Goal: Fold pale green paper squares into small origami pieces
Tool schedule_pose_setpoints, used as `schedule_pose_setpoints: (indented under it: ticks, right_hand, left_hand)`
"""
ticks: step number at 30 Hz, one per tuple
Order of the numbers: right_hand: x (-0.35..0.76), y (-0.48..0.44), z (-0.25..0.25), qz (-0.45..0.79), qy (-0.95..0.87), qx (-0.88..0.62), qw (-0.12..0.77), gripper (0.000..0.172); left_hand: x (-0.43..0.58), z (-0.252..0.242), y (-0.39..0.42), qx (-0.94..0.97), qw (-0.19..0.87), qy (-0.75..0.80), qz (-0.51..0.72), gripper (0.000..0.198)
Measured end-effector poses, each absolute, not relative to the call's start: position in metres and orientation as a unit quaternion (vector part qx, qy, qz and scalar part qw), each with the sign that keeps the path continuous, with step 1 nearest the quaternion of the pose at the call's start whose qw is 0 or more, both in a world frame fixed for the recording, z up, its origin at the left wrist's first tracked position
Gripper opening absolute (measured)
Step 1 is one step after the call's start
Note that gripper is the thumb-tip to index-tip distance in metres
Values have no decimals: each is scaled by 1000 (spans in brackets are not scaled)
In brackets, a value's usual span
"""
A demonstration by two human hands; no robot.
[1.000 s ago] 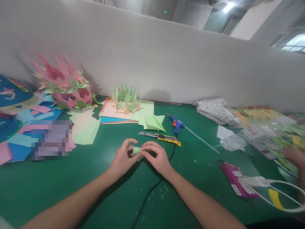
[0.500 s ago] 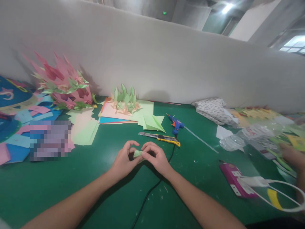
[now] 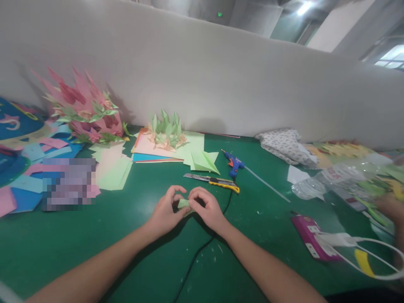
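My left hand (image 3: 166, 212) and my right hand (image 3: 208, 208) meet over the green table (image 3: 132, 219), both pinching a small folded piece of light green paper (image 3: 183, 204) between their fingertips. The paper sits just above the tabletop, mostly hidden by my fingers. Behind my hands lies a yellow utility knife (image 3: 214, 181) with its blade out. A blue glue gun (image 3: 233, 163) rests beyond it, its black cord running back toward me between my arms.
Folded green paper (image 3: 205, 162) and stacked coloured sheets (image 3: 158, 147) lie behind, with paper flowers (image 3: 166, 132) and a pink paper cluster (image 3: 85, 109) by the wall. A purple power strip (image 3: 311, 240) and another person's hand (image 3: 389, 206) are at the right.
My fingers have shifted slightly around the green paper; both hands stay in the same spot. The other person's hand at the right has moved a little.
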State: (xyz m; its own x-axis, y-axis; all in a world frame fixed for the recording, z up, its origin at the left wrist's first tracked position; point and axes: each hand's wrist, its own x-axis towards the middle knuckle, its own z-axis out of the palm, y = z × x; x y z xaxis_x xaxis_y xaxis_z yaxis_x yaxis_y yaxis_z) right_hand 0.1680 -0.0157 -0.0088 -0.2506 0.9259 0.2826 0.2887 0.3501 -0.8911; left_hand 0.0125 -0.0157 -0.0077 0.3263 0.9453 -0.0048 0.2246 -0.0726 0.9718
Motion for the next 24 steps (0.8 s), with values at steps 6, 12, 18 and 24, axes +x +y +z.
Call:
schedule_pose_setpoints:
  ticks: [6,12,18,24]
  right_hand:
    - [168,-14,-10,353,-704,-442,430,8]
    - [169,-16,-9,319,-717,-443,433,5]
    - [168,-17,-8,297,-707,-460,447,6]
    - [169,-17,-7,288,-710,-449,460,4]
  left_hand:
    - [13,-11,-13,610,533,452,374,34]
    - [12,-12,-12,595,525,466,391,34]
    - [14,-9,-15,555,595,426,395,38]
    - [14,-10,-12,505,634,420,408,37]
